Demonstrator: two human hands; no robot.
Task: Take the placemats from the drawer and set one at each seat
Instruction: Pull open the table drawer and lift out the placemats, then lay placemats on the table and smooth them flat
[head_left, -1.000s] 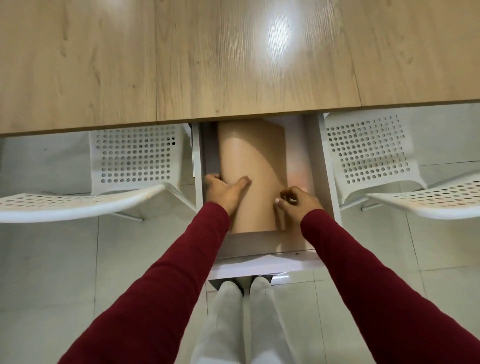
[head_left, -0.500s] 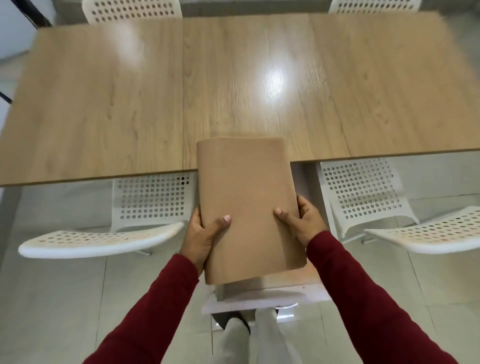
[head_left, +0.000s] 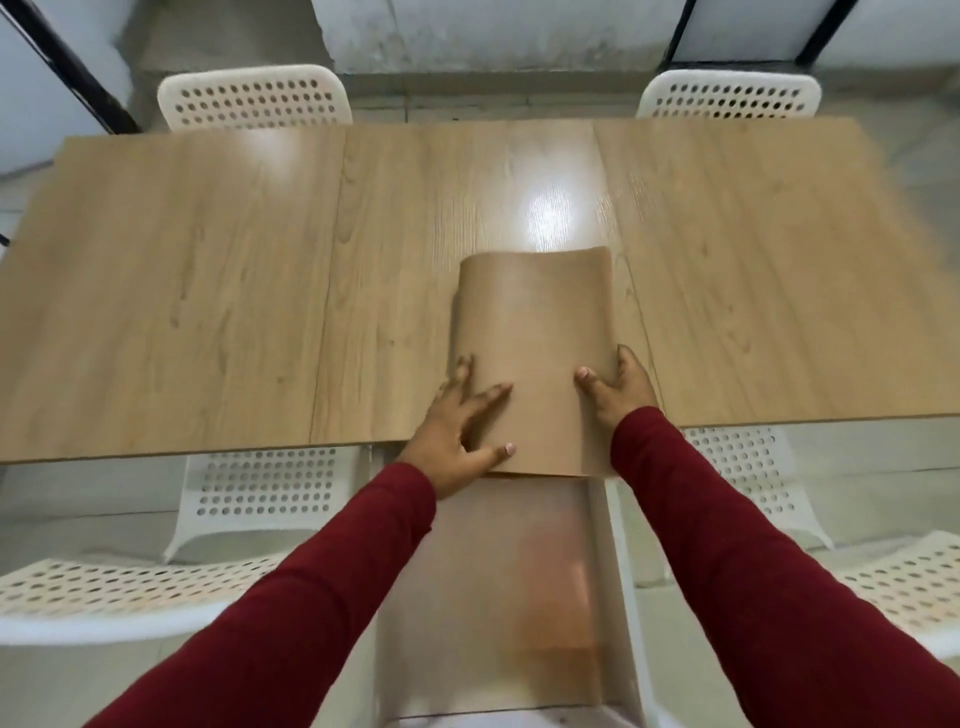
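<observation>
From my head camera, the folded placemats (head_left: 535, 353) lie on the table (head_left: 208, 291) at its six o'clock edge, overhanging the open drawer (head_left: 615, 571). My left hand (head_left: 457, 431) presses flat, fingers spread; my right hand (head_left: 621, 387) clasps the three o'clock side. Next I must separate one mat for a seat.

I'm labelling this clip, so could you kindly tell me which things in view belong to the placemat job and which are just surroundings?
Belonging to the job:
- stack of tan placemats, under the left hand and right hand
- open white drawer
- light wooden table
- white perforated plastic chairs, the seats

Just surroundings:
- pale tiled floor
- grey wall
</observation>
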